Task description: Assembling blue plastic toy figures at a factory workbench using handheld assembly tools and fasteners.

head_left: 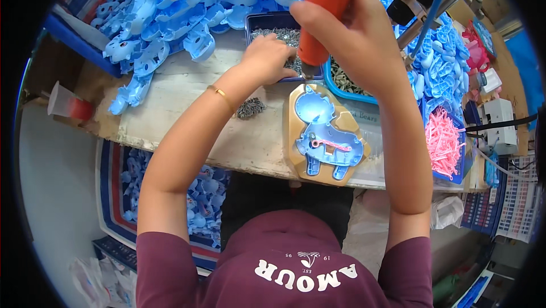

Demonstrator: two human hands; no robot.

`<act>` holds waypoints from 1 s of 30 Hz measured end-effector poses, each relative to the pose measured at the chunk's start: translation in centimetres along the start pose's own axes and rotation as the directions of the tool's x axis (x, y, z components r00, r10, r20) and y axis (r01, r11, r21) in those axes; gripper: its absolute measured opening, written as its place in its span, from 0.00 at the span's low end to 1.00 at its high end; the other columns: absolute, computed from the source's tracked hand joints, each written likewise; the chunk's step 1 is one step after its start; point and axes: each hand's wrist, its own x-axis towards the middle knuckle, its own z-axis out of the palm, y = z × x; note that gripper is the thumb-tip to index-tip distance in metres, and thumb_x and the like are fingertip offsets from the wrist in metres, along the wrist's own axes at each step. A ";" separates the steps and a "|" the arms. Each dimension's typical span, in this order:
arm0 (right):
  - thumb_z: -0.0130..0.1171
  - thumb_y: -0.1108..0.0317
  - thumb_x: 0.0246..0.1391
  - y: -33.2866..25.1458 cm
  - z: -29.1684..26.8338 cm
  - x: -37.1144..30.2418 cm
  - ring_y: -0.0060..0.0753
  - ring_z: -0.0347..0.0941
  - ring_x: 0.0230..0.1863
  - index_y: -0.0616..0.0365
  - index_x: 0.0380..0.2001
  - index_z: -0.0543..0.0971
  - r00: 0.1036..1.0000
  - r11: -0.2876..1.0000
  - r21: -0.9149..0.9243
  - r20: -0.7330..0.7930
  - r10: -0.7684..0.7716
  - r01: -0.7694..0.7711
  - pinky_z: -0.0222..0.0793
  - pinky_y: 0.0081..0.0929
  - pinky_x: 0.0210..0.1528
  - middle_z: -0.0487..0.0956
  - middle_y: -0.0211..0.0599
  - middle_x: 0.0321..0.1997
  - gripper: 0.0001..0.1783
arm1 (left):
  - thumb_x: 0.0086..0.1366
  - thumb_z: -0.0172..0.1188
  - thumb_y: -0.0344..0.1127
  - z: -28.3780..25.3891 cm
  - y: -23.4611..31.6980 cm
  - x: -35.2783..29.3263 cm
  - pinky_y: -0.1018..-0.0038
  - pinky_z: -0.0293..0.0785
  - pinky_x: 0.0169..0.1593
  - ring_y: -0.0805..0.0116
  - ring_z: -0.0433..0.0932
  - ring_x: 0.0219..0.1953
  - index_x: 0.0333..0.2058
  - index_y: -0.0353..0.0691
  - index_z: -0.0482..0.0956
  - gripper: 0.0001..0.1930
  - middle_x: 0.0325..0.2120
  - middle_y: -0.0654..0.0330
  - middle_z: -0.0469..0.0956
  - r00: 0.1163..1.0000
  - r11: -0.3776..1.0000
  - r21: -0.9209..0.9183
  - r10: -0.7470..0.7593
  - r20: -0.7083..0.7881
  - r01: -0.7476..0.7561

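My right hand (355, 41) is wrapped round an orange power screwdriver (327, 18), which points down. Its metal tip is just above the top of a light blue plastic toy half (330, 140), shaped like an animal. The half lies in a tan holding block (294, 152) at the table's front edge, with a pink strip (335, 146) across its body. My left hand (270, 58) reaches into a dark tray (248, 23) of small metal screws. Its thumb and forefinger are apart, while the other fingertips are hidden. A small pile of screws (250, 108) lies beside my left wrist.
Blue toy shells (193, 1) are heaped at the back left, more blue parts (441, 58) at the right. A teal-rimmed container (355, 98) of metal pieces stands behind the block. Pink strips (443, 143) fill a blue basket. A cup (68, 103) lies at the left edge.
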 end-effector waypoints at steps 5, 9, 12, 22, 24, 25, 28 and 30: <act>0.67 0.65 0.59 0.1 -0.7 -2.1 0.24 0.74 0.48 0.62 0.54 0.72 0.997 0.997 0.007 -0.031 -0.071 0.071 0.72 0.29 0.52 0.76 0.33 0.48 0.24 | 0.57 0.69 0.46 0.4 0.1 0.7 0.61 0.71 0.50 0.59 0.77 0.48 0.35 0.47 0.84 0.12 0.35 0.64 0.84 0.990 0.986 -0.102 -0.123 0.063 0.129; 0.67 0.64 0.59 -0.2 -1.5 -2.2 0.25 0.74 0.48 0.62 0.55 0.72 0.994 0.993 0.049 -0.043 -0.101 0.103 0.71 0.29 0.53 0.76 0.33 0.48 0.25 | 0.56 0.71 0.48 -0.7 0.8 -0.4 0.61 0.71 0.50 0.59 0.77 0.47 0.32 0.47 0.84 0.12 0.33 0.64 0.84 0.996 0.997 0.018 -0.069 -0.054 0.070; 0.62 0.70 0.58 -2.3 -1.7 -2.3 0.23 0.75 0.26 0.66 0.47 0.72 0.970 0.949 0.197 0.036 0.242 -0.244 0.73 0.25 0.29 0.79 0.34 0.30 0.17 | 0.58 0.70 0.46 -1.8 0.7 -0.8 0.61 0.71 0.50 0.59 0.77 0.46 0.30 0.47 0.84 0.10 0.32 0.64 0.84 0.990 0.988 0.120 -0.107 0.088 0.096; 0.67 0.62 0.59 1.5 -2.5 -3.0 0.25 0.73 0.52 0.63 0.56 0.72 0.995 0.995 0.026 -0.024 -0.092 0.093 0.71 0.29 0.55 0.76 0.36 0.54 0.26 | 0.59 0.67 0.41 -3.1 1.2 -0.7 0.61 0.73 0.48 0.58 0.78 0.43 0.31 0.48 0.87 0.06 0.29 0.61 0.84 0.998 0.995 0.090 -0.055 0.039 0.051; 0.67 0.62 0.59 1.5 -2.5 -3.1 0.25 0.73 0.52 0.63 0.56 0.73 0.996 0.996 0.048 -0.037 -0.077 0.079 0.71 0.29 0.55 0.76 0.36 0.54 0.26 | 0.60 0.66 0.37 -3.7 1.5 -1.1 0.62 0.74 0.49 0.58 0.78 0.44 0.36 0.45 0.88 0.07 0.33 0.63 0.85 0.994 0.993 0.112 -0.047 0.095 0.037; 0.67 0.63 0.58 1.5 -2.4 -3.1 0.25 0.73 0.52 0.63 0.56 0.72 0.997 0.996 0.054 -0.039 -0.070 0.072 0.71 0.29 0.55 0.76 0.36 0.55 0.26 | 0.60 0.66 0.37 -3.6 1.5 -1.2 0.62 0.74 0.49 0.58 0.78 0.44 0.36 0.45 0.88 0.07 0.33 0.63 0.85 0.994 0.993 0.112 -0.047 0.095 0.037; 0.67 0.64 0.59 1.4 -2.5 -3.2 0.26 0.74 0.52 0.64 0.56 0.72 0.998 0.997 0.045 -0.019 -0.058 0.059 0.71 0.30 0.55 0.76 0.36 0.55 0.26 | 0.60 0.65 0.36 -3.4 1.6 -1.9 0.62 0.75 0.47 0.58 0.78 0.41 0.37 0.45 0.88 0.07 0.32 0.63 0.85 0.998 0.996 0.081 -0.049 0.042 0.046; 0.66 0.64 0.59 1.3 -2.3 -3.2 0.26 0.75 0.51 0.64 0.56 0.73 0.999 0.998 0.027 0.001 -0.049 0.049 0.72 0.30 0.55 0.76 0.35 0.54 0.25 | 0.60 0.65 0.36 -3.5 2.1 -2.3 0.62 0.76 0.42 0.58 0.79 0.38 0.33 0.48 0.86 0.04 0.28 0.62 0.83 0.996 0.997 0.071 0.021 -0.088 -0.014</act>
